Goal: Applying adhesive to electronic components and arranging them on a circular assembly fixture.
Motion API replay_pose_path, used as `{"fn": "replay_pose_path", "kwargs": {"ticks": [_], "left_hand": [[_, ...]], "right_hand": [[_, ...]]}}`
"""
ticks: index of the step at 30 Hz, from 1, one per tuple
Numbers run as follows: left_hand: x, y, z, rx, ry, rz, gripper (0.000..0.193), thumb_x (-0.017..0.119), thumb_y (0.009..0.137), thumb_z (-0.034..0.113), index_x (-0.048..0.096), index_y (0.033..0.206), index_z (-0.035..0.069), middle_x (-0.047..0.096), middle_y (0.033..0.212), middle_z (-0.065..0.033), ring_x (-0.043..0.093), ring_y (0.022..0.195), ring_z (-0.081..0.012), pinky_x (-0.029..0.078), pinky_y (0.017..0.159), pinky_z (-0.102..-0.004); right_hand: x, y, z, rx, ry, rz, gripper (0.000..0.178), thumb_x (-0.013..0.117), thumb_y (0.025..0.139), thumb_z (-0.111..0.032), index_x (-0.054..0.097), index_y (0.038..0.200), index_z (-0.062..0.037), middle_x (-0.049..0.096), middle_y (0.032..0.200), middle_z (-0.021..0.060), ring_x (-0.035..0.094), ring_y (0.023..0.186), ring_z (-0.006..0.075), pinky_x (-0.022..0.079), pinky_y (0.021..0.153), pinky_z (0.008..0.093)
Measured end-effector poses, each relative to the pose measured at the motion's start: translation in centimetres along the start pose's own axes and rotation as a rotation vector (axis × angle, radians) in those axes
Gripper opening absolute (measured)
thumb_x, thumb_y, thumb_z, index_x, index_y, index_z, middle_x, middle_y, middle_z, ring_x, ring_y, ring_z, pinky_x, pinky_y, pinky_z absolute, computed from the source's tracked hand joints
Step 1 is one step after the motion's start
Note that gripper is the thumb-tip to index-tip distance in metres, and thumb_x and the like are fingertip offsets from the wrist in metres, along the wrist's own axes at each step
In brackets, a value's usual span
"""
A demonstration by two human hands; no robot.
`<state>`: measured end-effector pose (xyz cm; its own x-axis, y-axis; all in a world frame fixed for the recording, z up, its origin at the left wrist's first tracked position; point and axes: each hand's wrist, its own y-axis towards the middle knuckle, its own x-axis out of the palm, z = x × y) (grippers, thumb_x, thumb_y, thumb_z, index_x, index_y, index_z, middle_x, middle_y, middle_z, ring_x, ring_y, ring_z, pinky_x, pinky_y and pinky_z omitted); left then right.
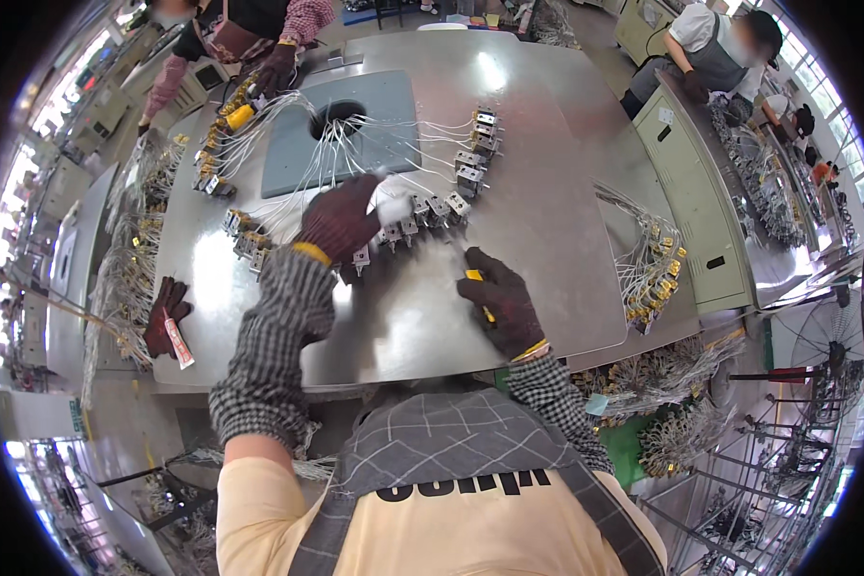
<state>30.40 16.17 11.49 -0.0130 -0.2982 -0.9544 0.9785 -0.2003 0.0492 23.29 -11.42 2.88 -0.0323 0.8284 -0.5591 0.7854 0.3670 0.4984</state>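
My left hand (341, 217), in a dark maroon knit glove, reaches over the near row of small metal switch-like parts (434, 207). Its fingers are closed at a blurred white thing (390, 204), whose kind I cannot make out. White wires run from these parts to a round hole in a grey-blue plate (293, 144) on the metal table (547, 240). To the right of the row, my right hand (501, 305), gloved too, is closed around a yellow-handled tool (476, 278). The tool's far end is blurred.
More wired parts curve along the plate's right (477, 154) and left (211, 173). A spare glove (166, 312) and a white-and-red tube (178, 343) lie at the table's left. A wire bundle (655, 278) lies right. Across the table, a co-worker's gloved hand (276, 69) handles wires.
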Motion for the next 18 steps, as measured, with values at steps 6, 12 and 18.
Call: {"fn": "replay_pose_path", "kwargs": {"ticks": [6, 12, 18], "left_hand": [[3.8, -4.0, -0.3, -0.003, -0.083, 0.06, 0.077, 0.065, 0.084, 0.058, 0.044, 0.14, 0.01, 0.061, 0.107, -0.0173, 0.062, 0.096, -0.036, 0.05, 0.086, -0.0476], [3.5, -1.7, 8.1, -0.309, 0.117, -0.088, 0.078, 0.066, 0.081, 0.062, 0.048, 0.133, 0.006, 0.056, 0.122, -0.0154, 0.058, 0.11, -0.033, 0.05, 0.091, -0.0476], [5.5, 2.6, 6.5, -0.304, -0.043, -0.098, 0.064, 0.063, 0.085, 0.06, 0.053, 0.121, 0.008, 0.065, 0.109, -0.0181, 0.063, 0.105, -0.0359, 0.05, 0.087, -0.0487]], "right_hand": [[-2.1, 0.5, -0.7, 0.899, 1.429, 0.13, 0.039, 0.055, 0.097, -0.02, 0.053, 0.134, -0.0082, 0.064, 0.098, 0.009, 0.064, 0.082, 0.0207, 0.053, 0.07, 0.0316], [-3.2, 1.1, -1.8, 0.911, 1.067, 0.083, 0.048, 0.055, 0.099, -0.032, 0.047, 0.141, -0.0099, 0.065, 0.094, 0.0035, 0.057, 0.065, 0.0096, 0.047, 0.055, 0.024], [-2.3, 0.8, -1.2, 0.847, 0.87, 0.135, 0.046, 0.056, 0.099, -0.029, 0.049, 0.141, -0.0111, 0.064, 0.091, 0.0014, 0.055, 0.064, 0.0055, 0.044, 0.051, 0.021]]}}
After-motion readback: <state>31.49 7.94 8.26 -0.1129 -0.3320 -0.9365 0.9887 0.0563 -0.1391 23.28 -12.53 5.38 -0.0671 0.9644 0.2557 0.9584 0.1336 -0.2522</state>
